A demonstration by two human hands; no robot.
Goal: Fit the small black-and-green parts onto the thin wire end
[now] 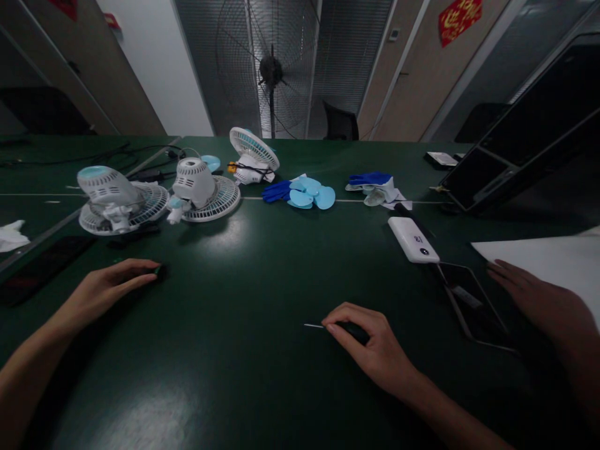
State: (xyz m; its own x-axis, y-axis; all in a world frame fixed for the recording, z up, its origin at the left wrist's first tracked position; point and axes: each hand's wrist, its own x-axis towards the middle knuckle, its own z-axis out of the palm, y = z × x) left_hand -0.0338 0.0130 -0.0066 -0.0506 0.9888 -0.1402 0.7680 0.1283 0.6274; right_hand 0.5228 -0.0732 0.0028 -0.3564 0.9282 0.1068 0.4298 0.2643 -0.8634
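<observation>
My right hand (pixel 370 347) is curled over a dark-handled screwdriver (pixel 313 325) that lies on the green table (pixel 244 387). The tool's thin metal shaft points left, out past my fingertips. My left hand (pixel 110 282) rests low on the table at the left with its fingers held together. Its fingertips pinch a small dark object (pixel 160 271) that is too small to name. Between my two hands the tabletop is bare.
Three small white clip fans (pixel 199 187) lie partly dismantled at the back left, beside loose blue fan blades (pixel 307 192) and blue gloves (pixel 372 182). A white power bank (pixel 413 239) and a dark phone (pixel 471 303) lie at the right, where another person's hand (pixel 539 300) rests.
</observation>
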